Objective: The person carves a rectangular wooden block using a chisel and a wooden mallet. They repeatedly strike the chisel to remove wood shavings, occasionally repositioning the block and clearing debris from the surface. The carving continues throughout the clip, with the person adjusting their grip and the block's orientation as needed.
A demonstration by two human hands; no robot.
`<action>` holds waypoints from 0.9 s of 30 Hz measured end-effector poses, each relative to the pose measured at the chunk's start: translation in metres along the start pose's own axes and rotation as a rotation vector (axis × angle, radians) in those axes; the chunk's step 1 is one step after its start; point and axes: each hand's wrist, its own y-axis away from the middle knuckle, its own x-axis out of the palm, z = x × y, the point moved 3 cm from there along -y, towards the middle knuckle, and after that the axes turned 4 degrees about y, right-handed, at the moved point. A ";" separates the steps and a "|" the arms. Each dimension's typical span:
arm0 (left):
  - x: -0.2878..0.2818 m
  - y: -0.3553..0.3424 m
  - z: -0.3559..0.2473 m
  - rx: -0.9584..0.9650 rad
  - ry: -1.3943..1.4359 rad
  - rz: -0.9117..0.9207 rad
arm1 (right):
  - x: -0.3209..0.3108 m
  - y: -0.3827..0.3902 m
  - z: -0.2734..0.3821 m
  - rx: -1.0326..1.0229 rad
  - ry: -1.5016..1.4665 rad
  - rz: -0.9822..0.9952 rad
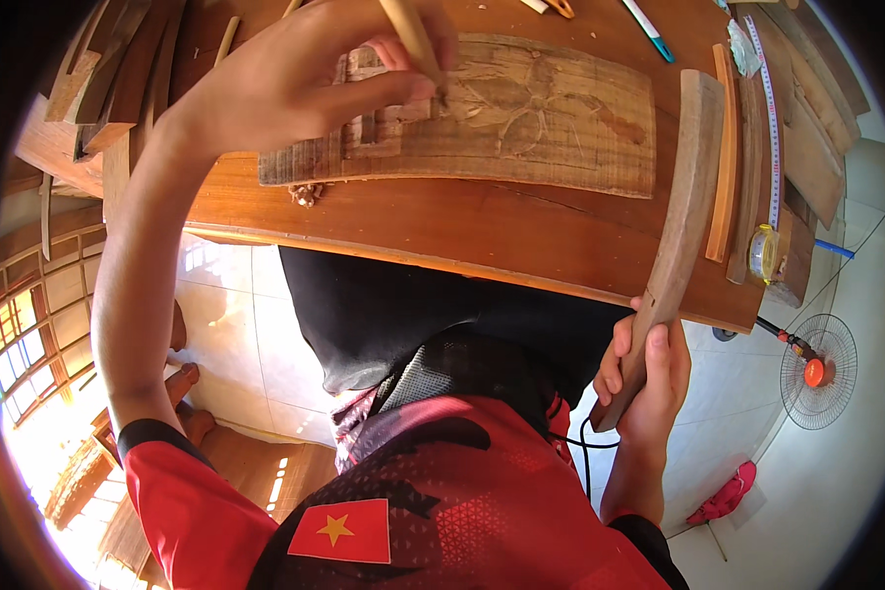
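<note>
A carved wooden board (590, 113) lies on the table, with a flower shape and leaves in relief on its face. My left hand (295, 74) is closed around the pale round handle of a carving chisel (409, 37). The chisel's dark tip meets the board left of the flower, though my fingers partly hide the grip. To the right, my right hand (649, 369) grips the lower end of a long, squared wooden bar (686, 187). That bar is tilted up past the table's near edge, its far end by the board's right side.
Wood shavings (306, 195) sit by the table's (413, 218) near edge. Wooden pieces (133, 74) are stacked at left. At right are more strips (752, 147), a tape measure (763, 254) and a fan (818, 372). A teal-and-white tool (649, 29) lies at the back.
</note>
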 end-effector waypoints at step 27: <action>0.053 0.029 -0.013 -0.219 -0.073 -0.612 | 0.044 -0.045 0.128 -0.862 0.991 0.247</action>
